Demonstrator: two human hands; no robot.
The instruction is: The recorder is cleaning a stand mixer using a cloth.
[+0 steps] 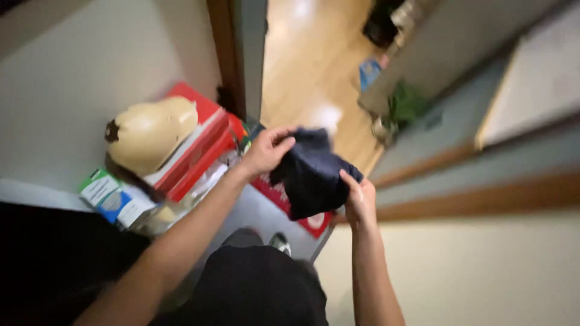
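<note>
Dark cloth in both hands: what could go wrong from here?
1. The dark cloth is pinched only at its edges by the left hand and right hand; it may slip.
2. The left elbow passes close to the tan squash perched on the tilted red boxes; a bump might topple it.

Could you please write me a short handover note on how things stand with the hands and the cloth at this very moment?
Left hand: fingers pinch the upper edge of the dark blue cloth.
Right hand: fingers grip its lower right edge.
The cloth is held in the air between both hands, bunched, above a red box stack; a tan helmet-like object sits on the stack.
Done: cloth is picked up.
Left: it is not spread flat, folded or put down.
</note>
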